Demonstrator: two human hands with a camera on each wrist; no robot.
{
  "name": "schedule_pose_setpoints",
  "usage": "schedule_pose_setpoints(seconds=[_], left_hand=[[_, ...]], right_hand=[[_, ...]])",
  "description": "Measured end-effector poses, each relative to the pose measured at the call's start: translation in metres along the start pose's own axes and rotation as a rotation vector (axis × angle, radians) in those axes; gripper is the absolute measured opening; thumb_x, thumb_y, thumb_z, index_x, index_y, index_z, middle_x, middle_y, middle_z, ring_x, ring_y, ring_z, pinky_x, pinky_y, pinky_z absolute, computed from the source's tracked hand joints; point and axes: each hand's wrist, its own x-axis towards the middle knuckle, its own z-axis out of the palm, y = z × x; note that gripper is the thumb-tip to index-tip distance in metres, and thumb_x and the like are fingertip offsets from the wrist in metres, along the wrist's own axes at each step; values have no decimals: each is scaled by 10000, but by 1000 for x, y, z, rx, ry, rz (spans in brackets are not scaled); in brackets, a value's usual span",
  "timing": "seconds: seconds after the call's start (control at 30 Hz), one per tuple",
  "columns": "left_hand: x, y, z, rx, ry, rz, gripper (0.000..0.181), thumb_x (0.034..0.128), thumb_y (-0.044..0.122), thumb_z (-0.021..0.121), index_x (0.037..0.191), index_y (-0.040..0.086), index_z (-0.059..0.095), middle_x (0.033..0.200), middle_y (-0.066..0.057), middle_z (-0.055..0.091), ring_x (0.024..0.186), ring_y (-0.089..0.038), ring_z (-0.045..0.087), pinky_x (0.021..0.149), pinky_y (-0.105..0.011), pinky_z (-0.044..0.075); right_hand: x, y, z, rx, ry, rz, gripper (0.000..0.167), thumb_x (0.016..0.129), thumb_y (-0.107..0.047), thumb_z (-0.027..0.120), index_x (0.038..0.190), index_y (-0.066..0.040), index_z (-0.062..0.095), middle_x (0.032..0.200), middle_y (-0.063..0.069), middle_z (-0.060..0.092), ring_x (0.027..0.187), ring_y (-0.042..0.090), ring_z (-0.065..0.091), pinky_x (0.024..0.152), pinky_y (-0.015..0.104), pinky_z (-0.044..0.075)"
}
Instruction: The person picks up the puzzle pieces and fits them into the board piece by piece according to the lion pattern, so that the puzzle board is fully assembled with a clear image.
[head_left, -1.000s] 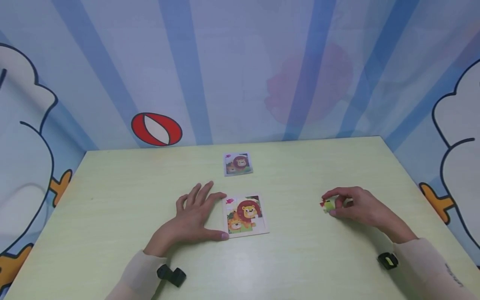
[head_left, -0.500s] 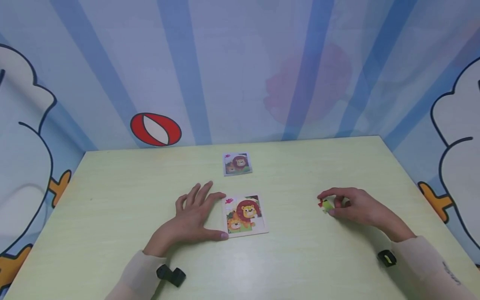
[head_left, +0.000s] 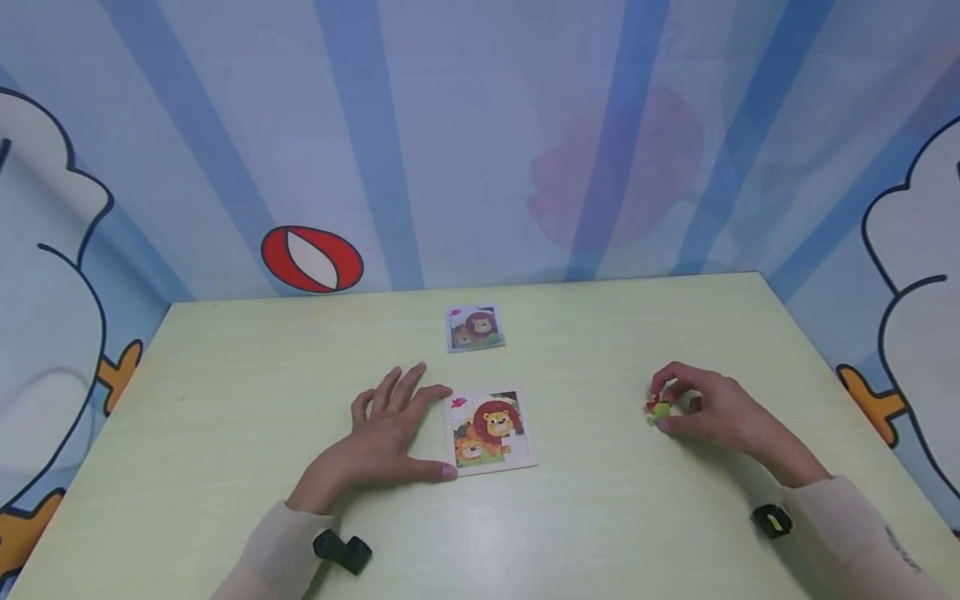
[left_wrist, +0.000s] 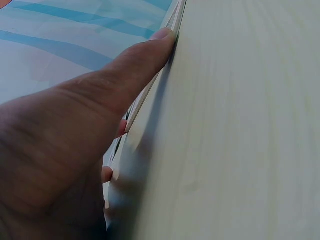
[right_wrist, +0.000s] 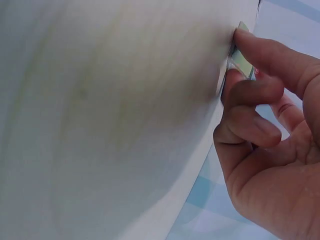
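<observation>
A lion jigsaw puzzle [head_left: 491,417] lies in its pale frame at mid-table, with a bare white gap at its lower right. My left hand [head_left: 378,442] is spread beside it, thumb at the lower left corner and index finger at the upper left. The left wrist view shows that thumb [left_wrist: 135,65] against the thin edge of the frame. Off to the right, my right hand [head_left: 712,408] pinches small green and red puzzle pieces [head_left: 659,411] between thumb and fingers, low over the table. In the right wrist view a green puzzle piece [right_wrist: 242,62] shows between the fingers; their exact number is unclear.
A smaller card [head_left: 476,328] with the same lion picture lies behind the puzzle. The pale wooden table [head_left: 300,350] ends at a blue striped backdrop [head_left: 480,150] printed with a red and white ball [head_left: 312,258].
My right hand's index finger has curled in and drawn back slightly, and the puzzle pieces have turned and shifted a little in its pinch. My left hand and the puzzle stay put.
</observation>
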Motion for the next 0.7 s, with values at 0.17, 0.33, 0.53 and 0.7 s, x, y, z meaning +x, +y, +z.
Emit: schedule_pose_setpoints(seconds=[0.17,0.33,0.53,0.7], left_hand=[[0,-1,1,2,-1,-1,1018,781,690,851,1615,318,402,1828,-119,88,1678,-469,19,1236,-771,112],[0,-1,1,5,0,-2,1015,781,689,852,1611,313,405,1827,-124,90,1676,-476,25,1234,-771,111],[0,-1,1,0,-2,-5,1011,785,680,853,1612,310,405,1828,-126,85,1676,-478,18,1235,-769,105],[0,-1,1,-1,-2,-2,1014,784,683,850,1613,306,405,1827,-129,87,1675,-480,21,1236,-770,105]], right_hand=[[0,-3,0,-18,16,-1,277,917,-100,834,1135,-172,680,994,30,745,858,101,664,709,248,521],[2,-8,1,8,33,-29,220,961,-114,801,1148,-174,701,966,37,758,778,118,689,662,256,505],[5,-23,1,70,37,-46,233,992,-201,788,1207,-159,708,935,44,752,671,112,627,585,269,455],[9,-37,6,165,11,-62,249,998,-199,780,1222,-125,702,908,92,761,571,79,483,524,272,411]])
